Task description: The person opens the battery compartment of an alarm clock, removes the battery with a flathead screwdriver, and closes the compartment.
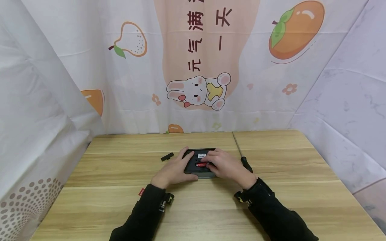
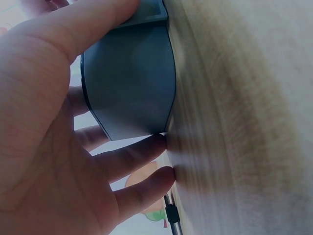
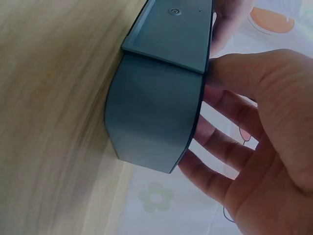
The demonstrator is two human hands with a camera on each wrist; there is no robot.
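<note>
A dark box-shaped electronic device [image 1: 190,168] lies on the table with its labelled black side up and its grey-blue side toward me. My left hand [image 1: 175,169] grips its left end, thumb along the near side and fingers over the far side. In the left wrist view the device's end panel [image 2: 129,83] sits inside that grip. A red battery [image 1: 201,164] is at the middle of the upper side. My right hand [image 1: 224,165] has thumb and fingertips at the battery, pinching it. The right wrist view shows the device's other end [image 3: 151,107], but the battery is hidden there.
A small black cover piece [image 1: 167,156] lies left of the device. To the right, a screwdriver [image 1: 246,164] with a dark handle points toward the back edge, partly behind the right hand. A printed curtain [image 1: 132,83] hangs behind the wooden table [image 1: 120,167].
</note>
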